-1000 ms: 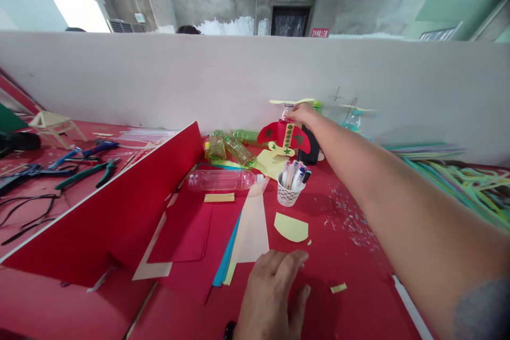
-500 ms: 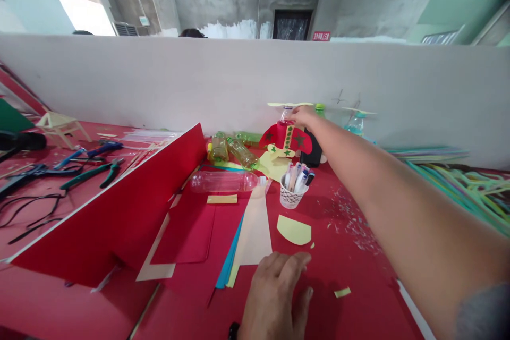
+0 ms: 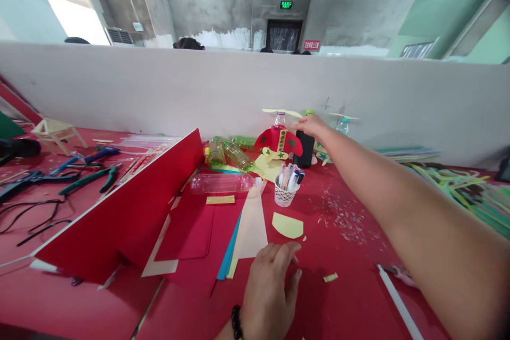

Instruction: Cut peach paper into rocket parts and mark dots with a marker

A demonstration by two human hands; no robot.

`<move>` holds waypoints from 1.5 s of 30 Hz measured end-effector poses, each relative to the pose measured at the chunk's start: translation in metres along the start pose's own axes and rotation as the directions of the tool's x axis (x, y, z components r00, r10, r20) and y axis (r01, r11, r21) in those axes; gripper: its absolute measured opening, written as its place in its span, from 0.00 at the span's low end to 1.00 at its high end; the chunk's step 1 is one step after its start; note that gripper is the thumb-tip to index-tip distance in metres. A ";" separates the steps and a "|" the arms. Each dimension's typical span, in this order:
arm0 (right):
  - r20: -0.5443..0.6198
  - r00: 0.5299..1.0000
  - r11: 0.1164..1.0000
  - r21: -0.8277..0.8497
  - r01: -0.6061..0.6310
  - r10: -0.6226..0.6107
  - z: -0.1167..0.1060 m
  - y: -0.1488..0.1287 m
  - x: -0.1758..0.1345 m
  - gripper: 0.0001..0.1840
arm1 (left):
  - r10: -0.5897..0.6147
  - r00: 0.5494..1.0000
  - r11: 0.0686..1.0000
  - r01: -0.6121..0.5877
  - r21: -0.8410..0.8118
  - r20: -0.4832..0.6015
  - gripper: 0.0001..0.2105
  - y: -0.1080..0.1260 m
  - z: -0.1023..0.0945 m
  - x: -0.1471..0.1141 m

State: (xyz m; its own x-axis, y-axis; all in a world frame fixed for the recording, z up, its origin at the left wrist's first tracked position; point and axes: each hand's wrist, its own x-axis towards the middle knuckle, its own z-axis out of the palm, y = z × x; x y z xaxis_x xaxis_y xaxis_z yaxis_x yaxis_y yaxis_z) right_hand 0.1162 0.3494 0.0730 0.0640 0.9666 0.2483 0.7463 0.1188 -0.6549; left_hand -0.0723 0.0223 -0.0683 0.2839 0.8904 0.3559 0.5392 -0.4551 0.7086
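My left hand [image 3: 273, 281] rests low over the red table, fingers loosely curved and thumb apart, holding nothing. Just beyond it lie a pale yellow paper piece [image 3: 287, 224] and a stack of paper with a cream sheet [image 3: 255, 226]. Stretched far forward, my right hand [image 3: 313, 126] has its fingertips just right of a bottle plane [image 3: 280, 135] with red paper wings, green stars and a pale propeller strip on top. A small gap shows between them, and the fingers look free. Behind and below that hand stands a black object [image 3: 303, 150].
A paper cup of pens [image 3: 284, 195] stands mid-table beside a clear bottle [image 3: 223, 183] and green bottles [image 3: 239, 155]. A red board [image 3: 131, 212] rises on the left, with pliers [image 3: 85, 181] beyond. A white wall [image 3: 223, 87] bounds the back. Coloured strips [image 3: 446, 186] lie right.
My right hand has drawn off the neck of the bottle plane, a little to the right. The left hand stays in place. The view has shifted slightly.
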 end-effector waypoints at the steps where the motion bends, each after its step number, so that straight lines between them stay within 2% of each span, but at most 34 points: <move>1: 0.002 1.000 1.000 -0.010 -0.021 0.021 -0.006 0.001 -0.009 0.18 | 0.003 1.000 1.000 -0.003 0.000 -0.011 0.19 0.000 0.000 -0.001; 4: 0.015 0.998 0.997 -0.030 -0.066 0.067 -0.025 0.004 -0.041 0.15 | 0.004 1.000 1.000 -0.004 0.006 -0.027 0.17 0.002 0.000 -0.001; 7: 0.008 0.999 0.999 0.002 -0.050 0.050 -0.048 0.002 -0.088 0.09 | 0.004 1.000 1.000 -0.004 0.000 -0.031 0.15 0.003 -0.001 0.000; 9: 0.014 1.000 0.999 0.034 -0.008 0.007 -0.066 0.001 -0.132 0.08 | 0.015 0.999 1.000 -0.015 -0.010 -0.038 0.12 0.004 -0.002 0.001; 13: 0.073 0.994 0.992 0.101 0.070 -0.078 -0.089 0.009 -0.249 0.17 | 0.039 0.999 0.999 -0.039 -0.016 -0.038 0.08 0.007 -0.005 0.003; 15: 0.178 0.979 0.969 0.242 0.050 -0.095 -0.085 0.019 -0.312 0.19 | 0.043 0.998 0.999 -0.043 -0.015 -0.044 0.10 0.008 -0.007 0.004; 17: 0.291 0.955 0.931 0.360 -0.049 -0.062 -0.071 0.028 -0.366 0.18 | 0.034 0.998 0.999 -0.035 -0.001 -0.047 0.11 0.009 -0.008 0.004; 20: 0.391 0.920 0.842 0.508 -0.183 -0.036 -0.040 0.038 -0.421 0.17 | 0.008 0.999 0.999 -0.006 0.043 -0.047 0.12 0.009 -0.007 0.004; 21: 0.393 0.917 0.832 0.529 -0.168 -0.064 -0.030 0.040 -0.431 0.17 | -0.001 0.999 0.998 0.004 0.060 -0.053 0.12 0.009 -0.007 0.004; 24: 0.341 0.929 0.787 0.608 -0.101 -0.144 -0.006 0.047 -0.440 0.18 | -0.027 0.996 0.993 0.037 0.110 -0.085 0.16 0.006 -0.005 0.003; 29: 0.363 0.925 0.678 0.708 -0.197 -0.111 0.012 0.062 -0.429 0.19 | -0.062 0.990 0.984 0.082 0.157 -0.127 0.21 0.002 -0.003 0.003; 37: 0.344 0.925 0.675 0.722 -0.151 -0.162 0.010 0.067 -0.434 0.16 | -0.074 0.994 0.980 0.089 0.179 -0.086 0.21 0.007 0.000 0.004; 41: 0.327 0.928 0.695 0.709 -0.116 -0.179 0.013 0.066 -0.436 0.17 | -0.063 0.995 0.985 0.075 0.158 -0.080 0.21 0.007 -0.001 0.002; 45: 0.362 0.924 0.673 0.715 -0.190 -0.124 0.002 0.059 -0.432 0.18 | -0.061 0.996 0.988 0.070 0.135 -0.069 0.21 0.005 -0.001 0.001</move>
State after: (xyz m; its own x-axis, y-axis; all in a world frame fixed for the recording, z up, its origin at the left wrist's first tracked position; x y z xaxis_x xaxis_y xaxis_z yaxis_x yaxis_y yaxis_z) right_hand 0.1314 -0.0611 -0.0740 -0.2737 0.9604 0.0519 0.0167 0.0587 -0.9981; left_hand -0.0704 0.0211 -0.0638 0.1945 0.9151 0.3531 0.6599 -0.3884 0.6432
